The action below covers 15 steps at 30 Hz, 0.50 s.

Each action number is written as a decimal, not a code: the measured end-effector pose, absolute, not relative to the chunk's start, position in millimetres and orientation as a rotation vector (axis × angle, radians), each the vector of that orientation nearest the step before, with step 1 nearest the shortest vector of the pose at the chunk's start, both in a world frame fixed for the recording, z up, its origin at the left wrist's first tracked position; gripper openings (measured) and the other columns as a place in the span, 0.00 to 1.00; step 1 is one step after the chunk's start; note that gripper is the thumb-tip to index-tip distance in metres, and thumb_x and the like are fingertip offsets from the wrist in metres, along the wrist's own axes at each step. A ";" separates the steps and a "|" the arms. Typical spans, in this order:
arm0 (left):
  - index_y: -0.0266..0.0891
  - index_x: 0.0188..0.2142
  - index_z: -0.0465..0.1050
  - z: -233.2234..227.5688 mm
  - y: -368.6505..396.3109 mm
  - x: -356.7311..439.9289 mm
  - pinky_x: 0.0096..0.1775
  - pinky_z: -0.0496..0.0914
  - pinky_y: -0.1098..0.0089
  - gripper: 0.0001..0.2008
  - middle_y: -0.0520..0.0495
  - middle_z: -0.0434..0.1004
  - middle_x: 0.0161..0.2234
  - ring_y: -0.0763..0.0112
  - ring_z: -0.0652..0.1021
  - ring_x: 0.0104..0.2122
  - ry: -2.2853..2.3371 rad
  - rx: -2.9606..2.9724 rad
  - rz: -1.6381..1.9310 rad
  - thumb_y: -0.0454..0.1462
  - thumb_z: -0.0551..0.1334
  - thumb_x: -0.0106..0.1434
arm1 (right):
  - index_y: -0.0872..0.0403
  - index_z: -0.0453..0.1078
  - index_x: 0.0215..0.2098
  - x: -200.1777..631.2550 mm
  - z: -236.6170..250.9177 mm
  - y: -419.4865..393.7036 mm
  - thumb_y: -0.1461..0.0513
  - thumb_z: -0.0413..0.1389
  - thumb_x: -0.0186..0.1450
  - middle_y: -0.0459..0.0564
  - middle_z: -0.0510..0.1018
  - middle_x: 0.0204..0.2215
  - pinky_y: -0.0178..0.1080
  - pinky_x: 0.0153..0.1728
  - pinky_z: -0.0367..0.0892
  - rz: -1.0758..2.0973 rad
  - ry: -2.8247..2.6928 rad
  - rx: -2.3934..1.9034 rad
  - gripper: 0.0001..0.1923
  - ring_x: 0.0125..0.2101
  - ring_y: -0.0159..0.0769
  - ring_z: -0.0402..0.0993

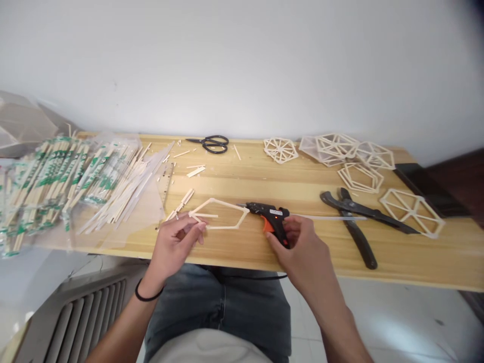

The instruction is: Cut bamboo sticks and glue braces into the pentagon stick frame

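Head view — right hand [302, 247] clenched round glue gun [270, 218], nozzle pointing left at stick frame's [223, 214] right corner; left hand [176, 244] pinching frame's left end, long axis left-right on table [264, 252].

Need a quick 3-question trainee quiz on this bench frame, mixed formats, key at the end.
1. True or false: the right hand grips the hot glue gun, with its nozzle pointing at the wooden stick frame.
2. Which tool lies near the wall, at the table's far edge? A) black scissors B) pliers C) clear ruler
3. Fill in: the left hand steadies the frame at its ____ corner.

Key: 1 true; 2 A; 3 left
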<state>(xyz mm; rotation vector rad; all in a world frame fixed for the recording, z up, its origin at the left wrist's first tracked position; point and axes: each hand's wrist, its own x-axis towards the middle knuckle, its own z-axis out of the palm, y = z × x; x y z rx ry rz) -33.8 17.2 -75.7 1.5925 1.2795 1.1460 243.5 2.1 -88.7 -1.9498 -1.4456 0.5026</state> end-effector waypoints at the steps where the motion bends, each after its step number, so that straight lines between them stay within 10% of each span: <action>1: 0.39 0.29 0.80 -76.0 16.9 -33.9 0.26 0.67 0.73 0.15 0.50 0.78 0.23 0.73 0.74 0.22 1.276 1.587 1.148 0.41 0.65 0.72 | 0.49 0.66 0.41 244.5 -87.6 4.3 0.51 0.64 0.57 0.50 0.81 0.31 0.44 0.31 0.68 0.546 -1.444 -1.962 0.19 0.27 0.43 0.75; 15: 0.40 0.32 0.76 -78.8 15.3 -35.4 0.29 0.67 0.71 0.14 0.51 0.76 0.25 0.74 0.73 0.23 1.206 1.563 1.134 0.40 0.62 0.75 | 0.49 0.78 0.34 254.9 -58.4 -7.5 0.51 0.66 0.62 0.42 0.61 0.18 0.39 0.23 0.60 1.453 -0.780 -1.052 0.11 0.23 0.37 0.59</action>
